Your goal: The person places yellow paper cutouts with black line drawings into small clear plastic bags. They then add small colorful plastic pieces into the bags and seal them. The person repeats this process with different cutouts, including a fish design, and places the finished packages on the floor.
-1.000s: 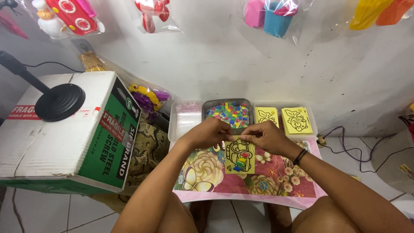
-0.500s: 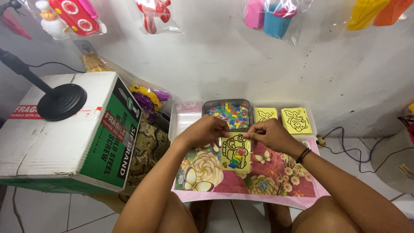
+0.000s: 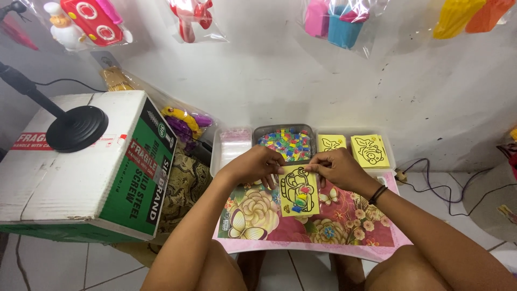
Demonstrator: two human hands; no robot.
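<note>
Two hands pinch one yellow card [image 3: 299,191] at its top edge: left hand [image 3: 257,164], right hand [image 3: 336,168], fingers closed. It lies mid-bench [image 3: 355,245], bead tray [image 3: 285,144] just behind; fingertips hide the corners.

A big cardboard box [image 3: 81,167] sits on the left, white on top and green on the side. A black round stand [image 3: 75,128] rests on top of it. Toys in clear bags [image 3: 334,24] hang on the white wall [image 3: 258,81]. 2 yellow cards [image 3: 353,148] lie in a tray at the back. Black cords [image 3: 447,183] run over the tiled floor on the right.
</note>
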